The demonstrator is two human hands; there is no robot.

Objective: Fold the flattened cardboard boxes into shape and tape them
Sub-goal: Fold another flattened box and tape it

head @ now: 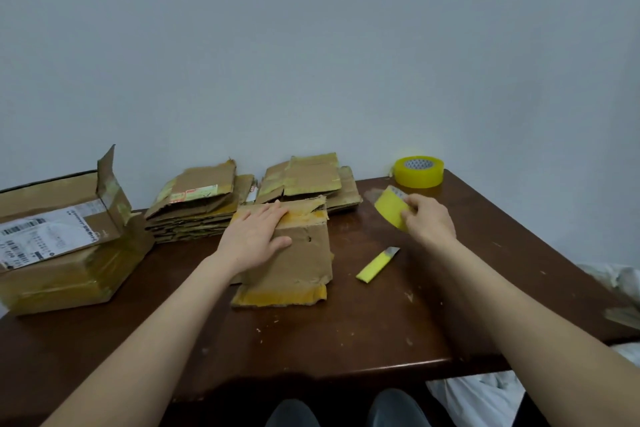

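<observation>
My left hand (254, 236) presses flat on the cardboard box (294, 267) at table centre. I judge it light, stiff and worn, so grip its edges. At 2 o'clock, my right hand (427, 222) pinches the tape roll (389, 208).

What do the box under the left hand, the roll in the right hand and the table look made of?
The box under the left hand: matte brown cardboard, torn edges, shiny yellowish tape strips. The tape roll in the right hand: glossy yellow plastic film, probably. The table: dark wood or veneer, lacquered, with sheen and scuffs.
</observation>
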